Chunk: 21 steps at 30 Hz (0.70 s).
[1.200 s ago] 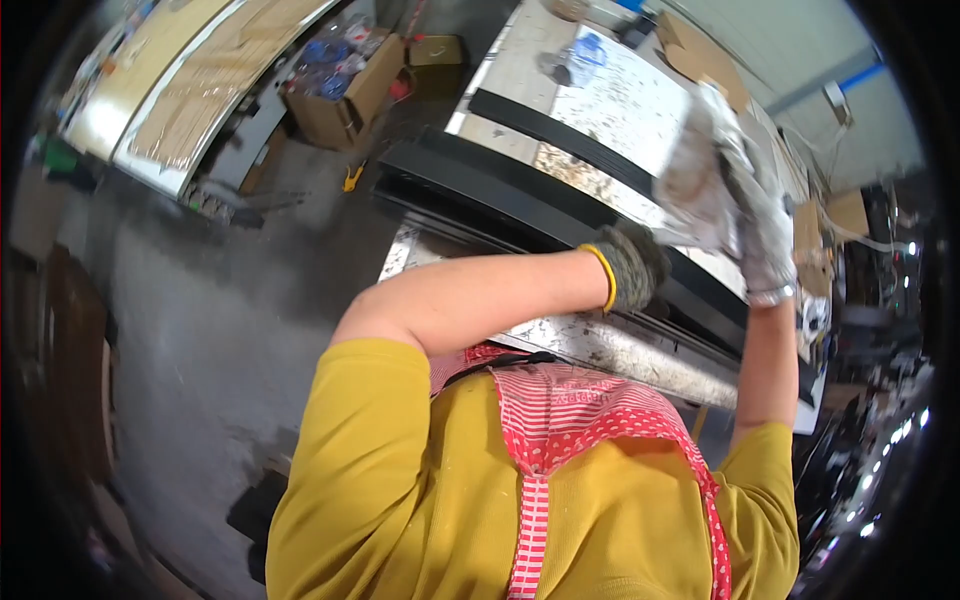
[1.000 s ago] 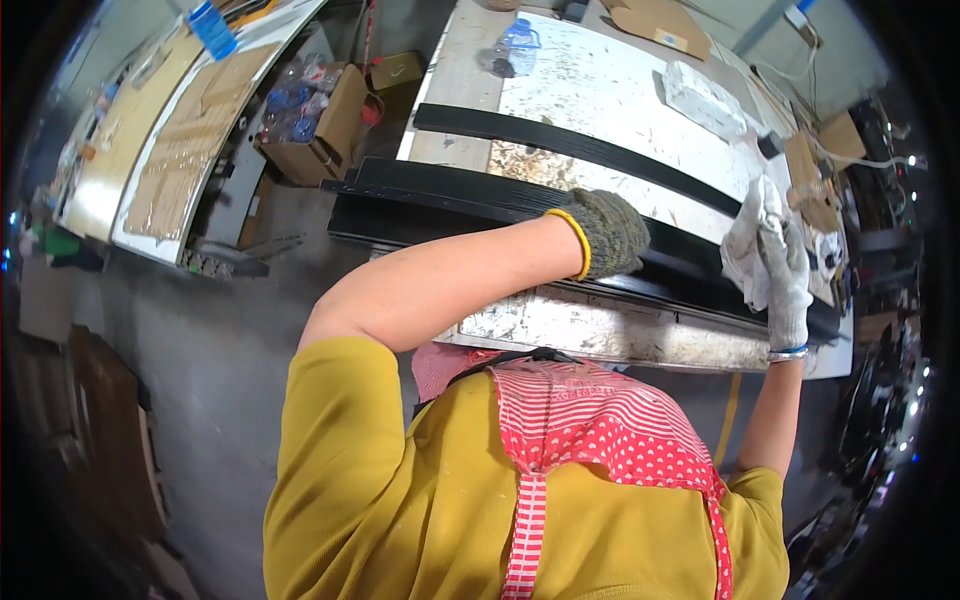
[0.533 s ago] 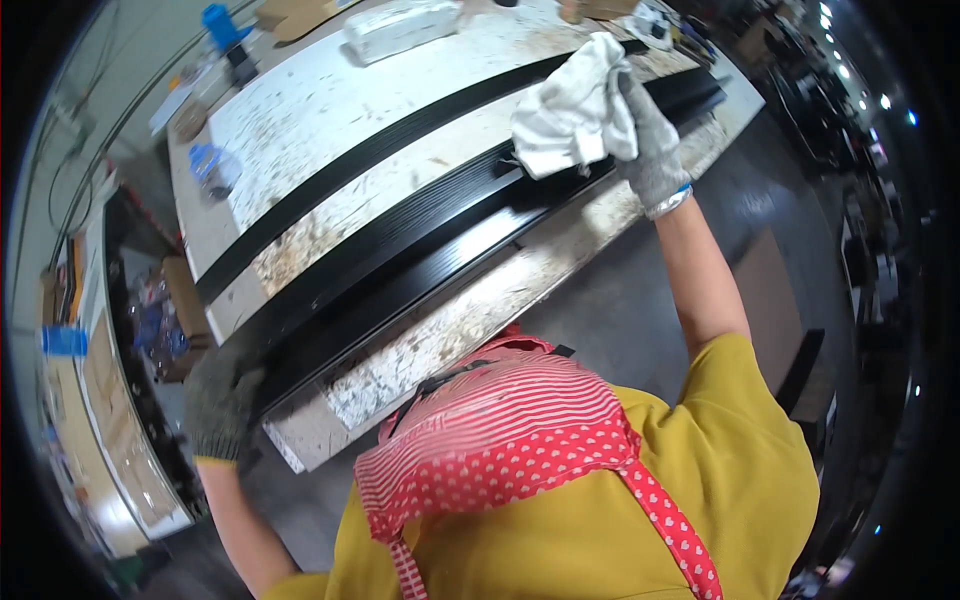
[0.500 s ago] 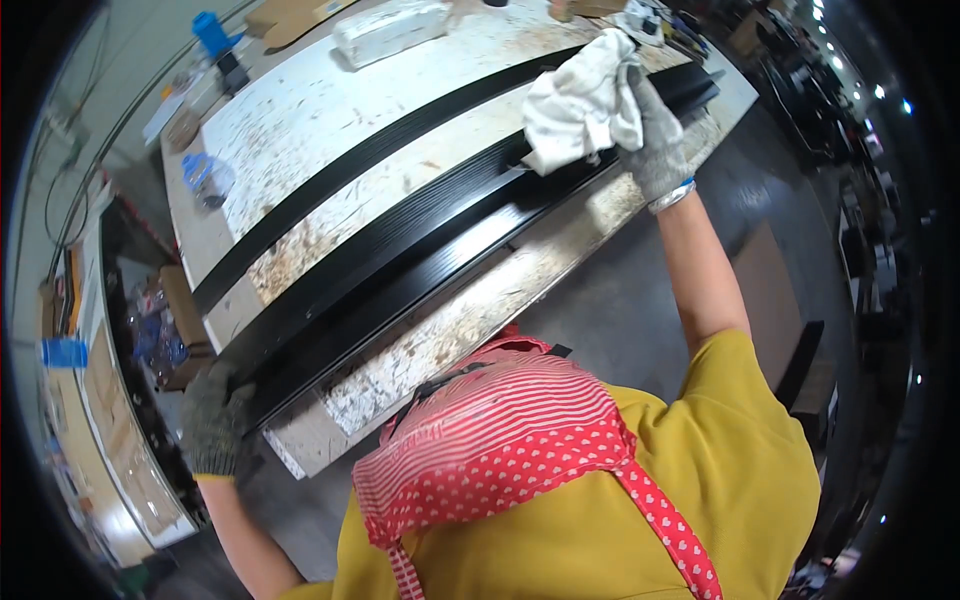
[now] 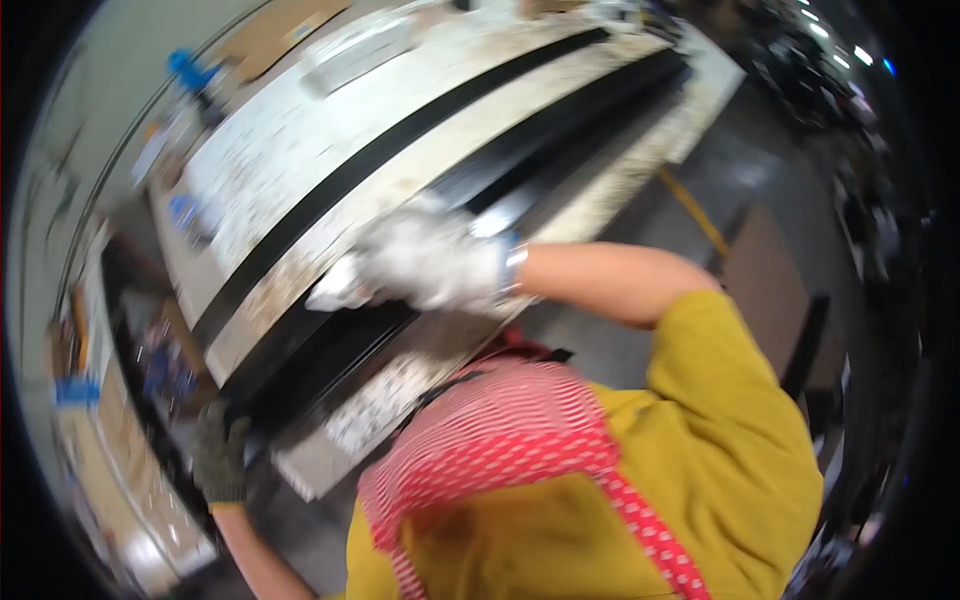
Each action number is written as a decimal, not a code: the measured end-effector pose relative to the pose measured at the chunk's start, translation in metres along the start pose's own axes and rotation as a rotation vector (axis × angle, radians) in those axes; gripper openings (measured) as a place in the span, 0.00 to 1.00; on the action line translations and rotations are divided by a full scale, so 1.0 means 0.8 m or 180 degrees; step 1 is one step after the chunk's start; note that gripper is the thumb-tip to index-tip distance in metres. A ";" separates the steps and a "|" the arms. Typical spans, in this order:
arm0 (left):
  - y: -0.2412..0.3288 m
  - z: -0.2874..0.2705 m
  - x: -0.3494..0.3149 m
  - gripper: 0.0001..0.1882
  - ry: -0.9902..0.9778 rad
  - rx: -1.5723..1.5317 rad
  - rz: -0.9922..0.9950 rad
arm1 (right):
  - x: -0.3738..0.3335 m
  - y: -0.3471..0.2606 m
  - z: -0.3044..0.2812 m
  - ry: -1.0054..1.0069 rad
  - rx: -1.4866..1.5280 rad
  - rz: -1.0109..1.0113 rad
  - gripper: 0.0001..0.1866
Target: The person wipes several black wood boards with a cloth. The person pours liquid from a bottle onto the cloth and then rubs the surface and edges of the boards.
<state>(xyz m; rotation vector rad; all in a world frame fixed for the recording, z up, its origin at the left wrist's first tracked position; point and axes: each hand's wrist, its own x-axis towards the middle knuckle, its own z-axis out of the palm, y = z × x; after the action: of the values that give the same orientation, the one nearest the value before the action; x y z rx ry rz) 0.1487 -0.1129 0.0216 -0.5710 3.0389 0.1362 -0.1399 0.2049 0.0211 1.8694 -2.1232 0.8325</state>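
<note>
A long black grooved profile [image 5: 490, 165] lies slantwise along the near side of the table. My right hand [image 5: 440, 265], in a pale glove and blurred by motion, presses a white cloth [image 5: 340, 288] onto the profile's left half. The fingers are closed on the bunched cloth. At the profile's lower left end is my left hand [image 5: 220, 460], in a dark grey-green knit glove, its thumb apart from the fingers around that end. Beyond, a thinner black strip [image 5: 350, 175] runs roughly parallel to the profile.
The white table [image 5: 255, 150] is smeared with dark marks. At its far side sit a white wrapped block [image 5: 360, 50], cardboard [image 5: 275, 35] and a blue-topped tool [image 5: 190, 70]. A shelf [image 5: 130, 480] with blue tape stands at left. A brown panel [image 5: 765, 290] leans at right.
My right hand has swept the cloth from the profile's far right end down to its left half. My left hand stays at the lower left end, slightly lower in view.
</note>
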 end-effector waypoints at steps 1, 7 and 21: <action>-0.009 0.002 0.006 0.22 0.0373 0.0166 0.0474 | -0.014 0.006 -0.020 -0.0675 -0.0071 0.0221 0.07; -0.071 0.010 -0.036 0.16 0.0374 -0.2378 -0.1595 | -0.053 0.049 -0.040 -0.0568 -0.0557 0.0289 0.27; -0.120 0.096 -0.055 0.16 0.1501 -0.3810 -0.1181 | 0.082 -0.063 0.076 -0.1853 -0.0611 -0.0546 0.15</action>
<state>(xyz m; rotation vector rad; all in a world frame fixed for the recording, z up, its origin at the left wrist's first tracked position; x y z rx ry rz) 0.2272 -0.1786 -0.0594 -1.3105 2.8036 2.0861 -0.0909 0.1147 0.0177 2.3425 -2.1836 0.0341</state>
